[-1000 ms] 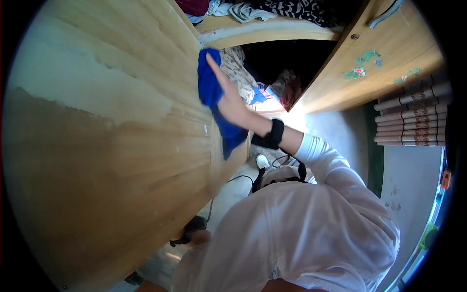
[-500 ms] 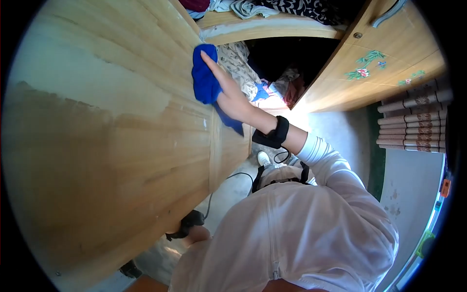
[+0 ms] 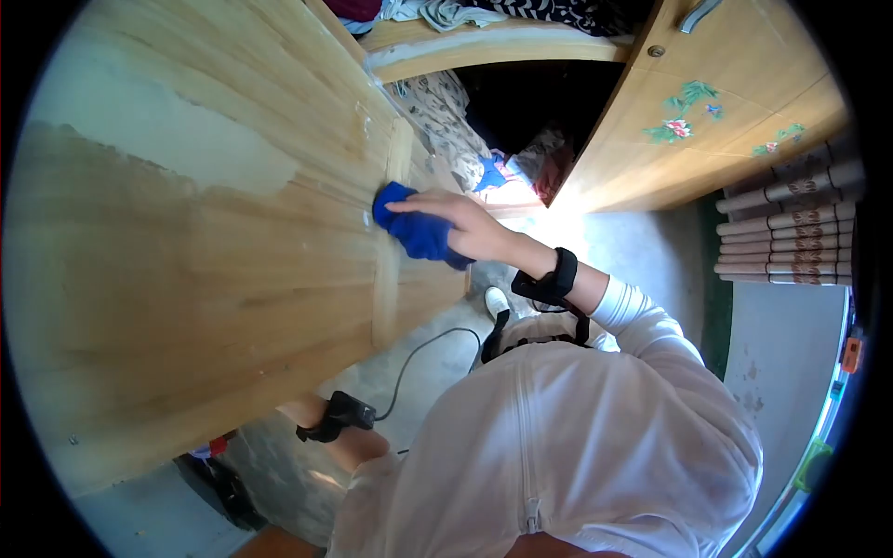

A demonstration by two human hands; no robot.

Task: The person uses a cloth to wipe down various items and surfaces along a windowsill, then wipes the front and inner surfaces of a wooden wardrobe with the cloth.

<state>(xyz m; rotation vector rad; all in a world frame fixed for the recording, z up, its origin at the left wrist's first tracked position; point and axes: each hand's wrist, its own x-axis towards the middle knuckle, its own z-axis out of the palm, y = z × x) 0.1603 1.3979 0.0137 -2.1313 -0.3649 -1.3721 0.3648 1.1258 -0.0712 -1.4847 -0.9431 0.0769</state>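
Observation:
My right hand (image 3: 460, 221) presses a bunched blue cloth (image 3: 419, 232) against the face of a large wooden panel (image 3: 233, 270), near its raised edge strip. The fingers lie over the cloth, with one stretched out along its top. A black band circles that wrist. At the lower left, my left hand (image 3: 299, 409) reaches behind the panel's lower edge, just beyond a black wrist device. Its fingers are hidden there.
An open cupboard (image 3: 493, 51) holds folded clothes above and below its shelf. Its door (image 3: 726, 112) with painted flowers swings out right, near a gathered curtain (image 3: 791, 228). A cable (image 3: 405, 367) hangs over the floor. Dark items lie at the lower left.
My right hand has moved the blue cloth down the panel, away from the cupboard shelf. The panel has shifted relative to the view, and more of my left forearm shows.

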